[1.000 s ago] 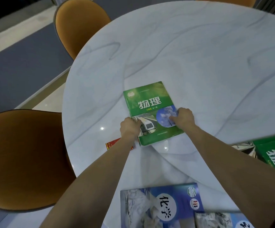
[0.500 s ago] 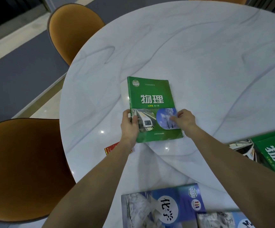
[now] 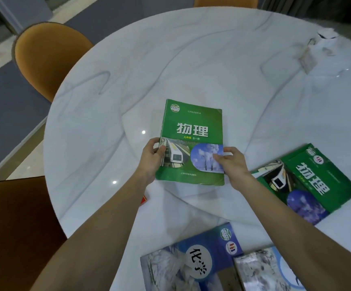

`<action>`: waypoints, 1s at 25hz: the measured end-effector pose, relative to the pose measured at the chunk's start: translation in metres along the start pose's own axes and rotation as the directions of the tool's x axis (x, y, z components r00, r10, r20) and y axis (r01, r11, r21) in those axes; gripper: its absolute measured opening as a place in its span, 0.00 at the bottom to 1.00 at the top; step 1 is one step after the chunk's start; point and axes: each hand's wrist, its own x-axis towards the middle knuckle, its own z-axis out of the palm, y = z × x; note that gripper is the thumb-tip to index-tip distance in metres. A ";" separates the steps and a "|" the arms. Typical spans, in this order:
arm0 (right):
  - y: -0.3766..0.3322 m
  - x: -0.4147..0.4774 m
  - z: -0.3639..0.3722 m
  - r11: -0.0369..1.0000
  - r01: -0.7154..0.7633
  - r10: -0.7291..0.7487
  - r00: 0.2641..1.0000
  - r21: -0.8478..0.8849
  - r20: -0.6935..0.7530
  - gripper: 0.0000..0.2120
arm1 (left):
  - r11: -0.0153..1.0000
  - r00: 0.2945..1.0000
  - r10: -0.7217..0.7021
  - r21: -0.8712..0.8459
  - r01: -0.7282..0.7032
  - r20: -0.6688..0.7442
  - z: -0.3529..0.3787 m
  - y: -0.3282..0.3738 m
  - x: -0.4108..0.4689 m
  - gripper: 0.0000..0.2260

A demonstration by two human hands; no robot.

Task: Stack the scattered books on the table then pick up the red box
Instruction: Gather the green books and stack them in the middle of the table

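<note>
A green physics book [image 3: 192, 131] is held over the middle of the white marble table [image 3: 191, 59]. My left hand [image 3: 152, 159] grips its left edge and my right hand [image 3: 232, 164] grips its lower right edge. A second green physics book [image 3: 309, 183] lies at the right. Two blue books lie at the near edge: one [image 3: 188, 261] in the middle, another [image 3: 269, 269] beside it on the right. Only a corner of the red box [image 3: 144, 199] shows; my left forearm hides the rest.
Orange chairs stand at the left [image 3: 12, 227], at the far left [image 3: 48, 57] and behind the table [image 3: 225, 2]. A small white object with a label [image 3: 315, 53] sits at the table's far right. Grey floor lies beyond the left edge.
Both hands have turned the green book from tilted to nearly square with me and raised it slightly. The view has shifted right, showing more of the right-hand book.
</note>
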 end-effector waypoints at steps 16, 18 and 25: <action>0.024 -0.003 -0.018 0.908 -0.088 0.004 0.979 -0.409 -0.202 0.17 | 0.748 0.992 0.127 0.659 -0.086 -0.015 0.050 -0.024 0.013 0.14; 0.021 -0.005 -0.021 0.875 -0.094 -0.002 0.980 -0.475 -0.197 0.15 | 0.684 0.995 0.098 0.727 -0.061 -0.009 0.050 -0.023 0.011 0.13; 0.010 -0.022 -0.033 0.733 -0.004 -0.107 0.987 -0.680 -0.121 0.13 | 0.335 0.989 0.130 0.935 -0.115 0.075 0.056 -0.002 -0.006 0.12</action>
